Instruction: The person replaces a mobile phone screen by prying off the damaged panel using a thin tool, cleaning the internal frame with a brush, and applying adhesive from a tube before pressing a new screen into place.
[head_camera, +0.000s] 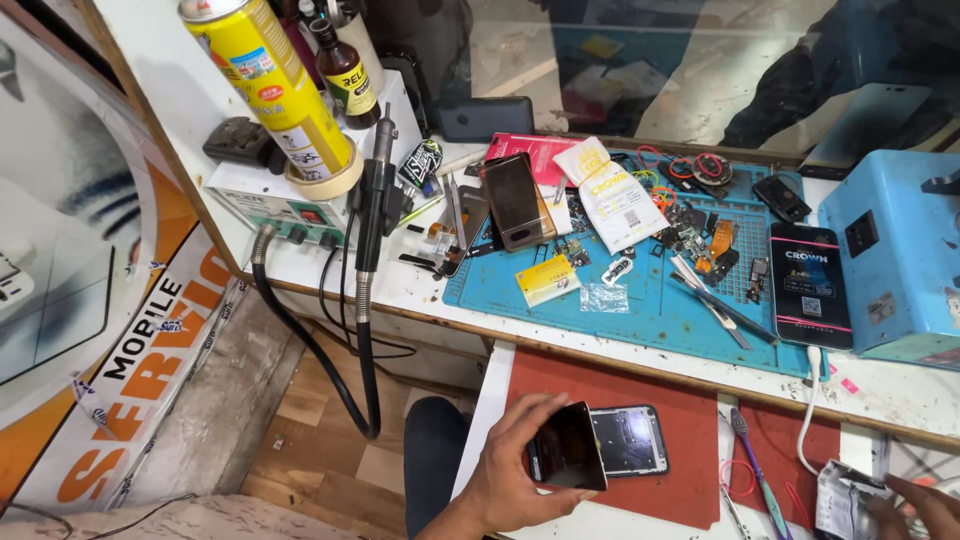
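Note:
My left hand (515, 470) grips a dark phone screen panel (567, 448) by its edge, tilted up over a red mat (690, 440) on the low shelf. Just right of it, an opened phone body (632, 440) lies flat on the mat with its inner frame showing. My right hand (925, 508) is at the bottom right corner, fingers on a small white box (842, 500) with a white cable running up from it. Only part of that hand is visible.
A blue work mat (650, 305) on the bench above holds a phone, small parts, tweezers and packets. A hot-air station with its black handle (372, 195), a yellow spray can (268, 80) and a blue machine (895, 255) stand around it. A purple toothbrush (755, 470) lies on the shelf.

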